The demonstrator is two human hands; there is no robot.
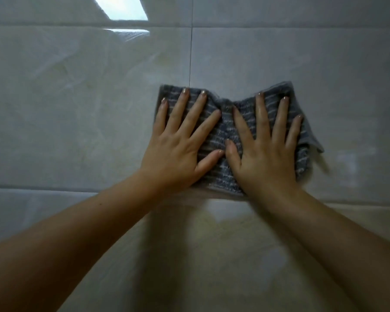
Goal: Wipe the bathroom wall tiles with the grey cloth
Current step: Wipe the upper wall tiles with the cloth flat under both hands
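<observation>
The wall tiles (77,109) were large, glossy and pale, with faint marbled veining; thin grout lines ran across and down between them, and a bright reflection (122,7) was seen near the top edge. The grey cloth (225,131) was ribbed terry with thin pale stripes, roughly rectangular, bunched along the middle of its top edge, with its right corner hanging loose. It was held flat against the wall, lying over the vertical grout line just above a horizontal one. The left hand (178,152) was pressed on its left half, fingers straight and spread. The right hand (266,161) was pressed on its right half in the same manner. Neither hand was closed round the fabric; both thumbs nearly met at the centre. Both forearms were bare.
</observation>
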